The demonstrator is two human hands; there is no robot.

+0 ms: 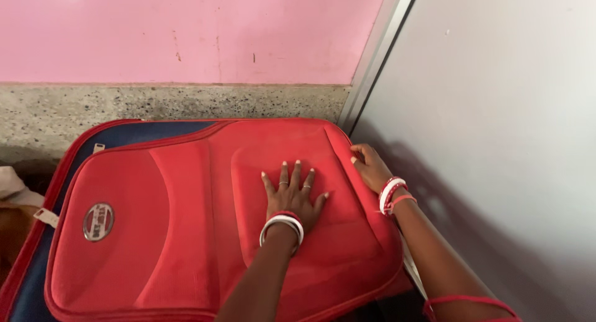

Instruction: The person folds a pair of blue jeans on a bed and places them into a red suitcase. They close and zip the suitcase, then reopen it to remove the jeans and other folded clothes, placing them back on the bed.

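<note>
We've got our left hand (292,198) spread flat on the red fabric suitcase (186,235) filling the lower frame, right hand (370,167) curled on its padded, yielding right edge — bulky, probably heavy.

Suitcase (186,223): red fabric lid with red piping, navy blue side panel along the upper and left edges, white zip pulls. Oval badge (98,221) on the lid: silver rim, red centre. Left hand (292,198): white and red bangles at the wrist, pale nails. Right hand (370,167): red and white bangles (391,195), pale nails. Wall (186,30): pink, with small dark marks. Skirting band (174,105) beneath it: grey speckled stone. Panel (496,111) at right: plain pale grey, silver edge strip.
</note>
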